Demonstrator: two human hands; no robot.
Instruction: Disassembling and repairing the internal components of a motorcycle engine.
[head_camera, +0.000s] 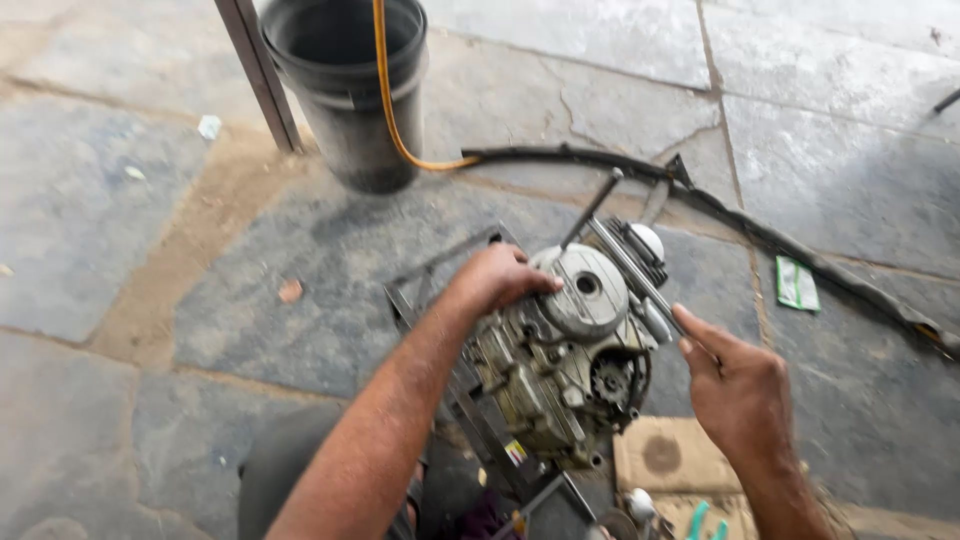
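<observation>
1. Left hand (500, 278) rests fingers curled over the top edge of the engine block (560, 360), on its round side cover (590, 292).
2. Right hand (738, 385), just right of the engine block, pinches the lower end of a long metal rod (632, 272) between thumb and fingers.
3. Engine block: grey, grimy casting, small sprocket (608, 381) exposed, standing on a dark metal frame (470, 400).
4. Surroundings: stone-slab floor (150, 250); black bucket (345, 90) with orange hose (395, 120) behind; cardboard piece (670, 455) at lower right.
</observation>
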